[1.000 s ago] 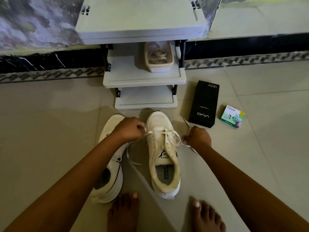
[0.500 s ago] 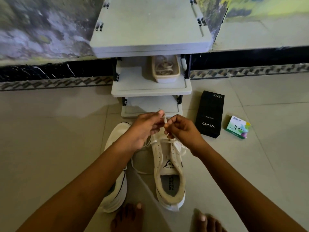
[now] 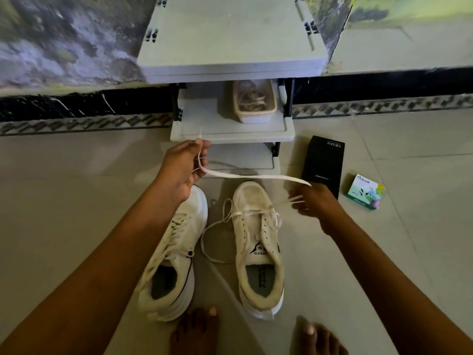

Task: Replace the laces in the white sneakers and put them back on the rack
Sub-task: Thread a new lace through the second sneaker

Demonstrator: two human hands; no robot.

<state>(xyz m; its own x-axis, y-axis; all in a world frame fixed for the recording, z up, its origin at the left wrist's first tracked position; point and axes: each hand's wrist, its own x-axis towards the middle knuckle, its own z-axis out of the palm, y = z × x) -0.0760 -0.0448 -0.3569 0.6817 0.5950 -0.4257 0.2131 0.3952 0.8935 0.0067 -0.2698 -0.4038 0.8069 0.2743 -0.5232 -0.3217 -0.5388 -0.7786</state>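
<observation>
Pinches a flat white lace point(image 3: 256, 177) in the curled fingers point(image 3: 202, 146) of the left hand point(image 3: 183, 170), raised just in front of the rack point(image 3: 230, 135). Grips the far stretch in the right hand point(image 3: 313, 201), fingers closed on it beside the toe of the half-laced sneaker point(image 3: 258, 242). Draws it taut between the two, probably to take slack through the lower eyelets and even the ends. Has both shoes on the floor point(image 3: 76, 201), toes toward the rack for an easy return, with the other sneaker point(image 3: 176, 252), seemingly laced already, beneath the left forearm. Leaves loose laces in a tray point(image 3: 254, 116) on the shelf, within reach.
</observation>
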